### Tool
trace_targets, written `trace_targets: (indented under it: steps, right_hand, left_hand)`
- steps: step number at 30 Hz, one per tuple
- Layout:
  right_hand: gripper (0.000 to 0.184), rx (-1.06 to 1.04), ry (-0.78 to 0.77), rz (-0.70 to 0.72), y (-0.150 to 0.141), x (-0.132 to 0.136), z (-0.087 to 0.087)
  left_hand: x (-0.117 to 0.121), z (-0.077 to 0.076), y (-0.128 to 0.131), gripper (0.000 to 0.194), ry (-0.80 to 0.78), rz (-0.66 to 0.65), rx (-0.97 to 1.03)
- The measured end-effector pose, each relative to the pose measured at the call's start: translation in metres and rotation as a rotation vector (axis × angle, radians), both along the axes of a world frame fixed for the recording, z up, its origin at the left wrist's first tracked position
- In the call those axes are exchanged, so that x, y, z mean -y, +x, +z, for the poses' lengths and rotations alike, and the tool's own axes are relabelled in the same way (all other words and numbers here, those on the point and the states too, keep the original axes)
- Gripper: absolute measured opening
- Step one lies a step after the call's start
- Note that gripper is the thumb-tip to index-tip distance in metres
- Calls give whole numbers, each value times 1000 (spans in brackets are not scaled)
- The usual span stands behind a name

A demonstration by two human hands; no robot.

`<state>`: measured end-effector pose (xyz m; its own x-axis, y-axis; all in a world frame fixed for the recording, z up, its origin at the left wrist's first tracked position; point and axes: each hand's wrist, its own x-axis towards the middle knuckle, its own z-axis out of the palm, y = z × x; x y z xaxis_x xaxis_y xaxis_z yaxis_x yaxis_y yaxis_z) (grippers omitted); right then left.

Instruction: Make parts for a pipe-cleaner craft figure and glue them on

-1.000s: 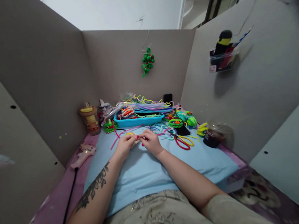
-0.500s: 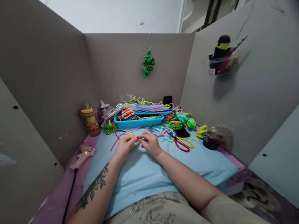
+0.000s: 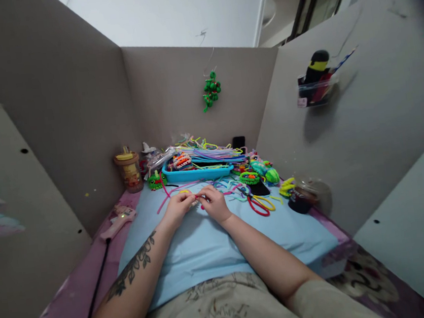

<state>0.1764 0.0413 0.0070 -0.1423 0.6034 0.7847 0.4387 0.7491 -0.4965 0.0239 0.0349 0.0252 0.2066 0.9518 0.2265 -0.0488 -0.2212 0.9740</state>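
Over the middle of the light blue cloth (image 3: 202, 247), my left hand (image 3: 180, 205) and my right hand (image 3: 214, 202) meet fingertip to fingertip. Both are closed in a pinch on a red-pink pipe cleaner (image 3: 163, 182), whose loose end curves up past my left hand. Fingers cover most of the work; a yellow part and a small red bit (image 3: 202, 207) show around them. To the right of my right hand lie scissors (image 3: 259, 205) with red and yellow handles, and loose pipe cleaner pieces (image 3: 234, 186) in pink and teal.
A blue tray (image 3: 198, 174) heaped with pipe cleaners stands behind my hands. Fuzzy green figures (image 3: 250, 177) sit to its right, near a lidded cup (image 3: 304, 198). At left are a tumbler (image 3: 129, 171) and a pink glue gun (image 3: 118, 221) with a black cord. Grey panels surround the table.
My fingers have shifted very slightly at the pinch, and less red shows between them. The whole view has drifted a little; the other things stay where they were.
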Motion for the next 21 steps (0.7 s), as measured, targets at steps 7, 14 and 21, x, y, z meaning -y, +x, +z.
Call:
trace_targets:
  steps: [7, 14, 21]
  right_hand:
    - [21, 95, 80, -8, 2, -1, -3]
    - [13, 101, 57, -49, 11, -7, -1]
    - [4, 439, -436, -16, 48, -27, -8]
  left_hand:
    - [-5, -2, -3, 27, 95, 41, -60]
    - [-3, 2, -2, 29, 107, 121, -43]
    - [-13, 3, -11, 30, 33, 408, 98]
